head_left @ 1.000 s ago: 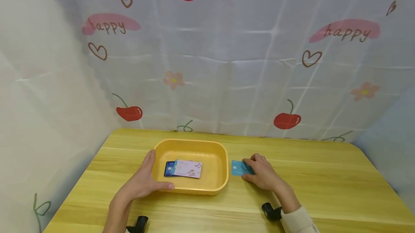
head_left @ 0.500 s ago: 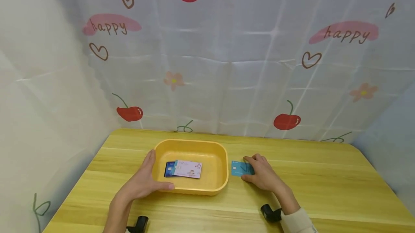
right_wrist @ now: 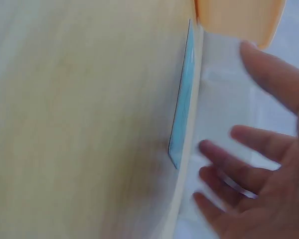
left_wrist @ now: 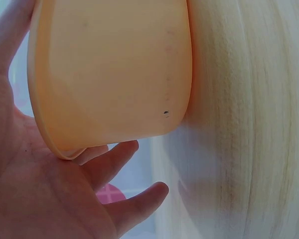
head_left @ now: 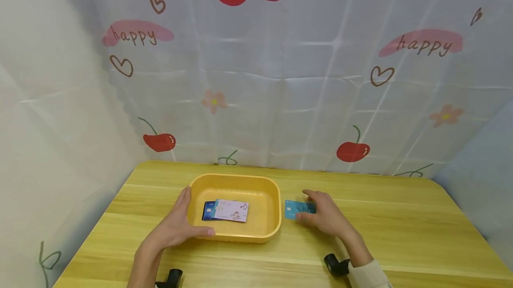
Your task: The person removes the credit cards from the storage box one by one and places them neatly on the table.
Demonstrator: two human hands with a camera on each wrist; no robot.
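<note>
My left hand [head_left: 176, 221] spans the near left corner of a yellow plastic basin [head_left: 262, 237]. Its thumb lies along the front rim and its fingers reach along the left side. Spread, nearly straight fingers [left_wrist: 139, 204] show beyond the basin's wall [left_wrist: 114, 74] in the left wrist view. Inside the basin, a pale pink VIP card [head_left: 234, 211] overlaps dark blue [head_left: 207, 210] and teal cards. To the right, a light blue card [head_left: 294, 208] lies flat on the table. My right hand [head_left: 326, 214] hovers over its right end, fingers apart and parted from the card [right_wrist: 182, 109].
The wood-grain table [head_left: 380, 234] ends at a white curtain [head_left: 272, 114] printed with cherries, hearts and flowers. Black wrist cameras stick out below each wrist, the right one [head_left: 335, 265] close over the table.
My right fingers and thumb have spread and lifted slightly off the light blue card, which stays in place. The left hand and the basin have not visibly moved.
</note>
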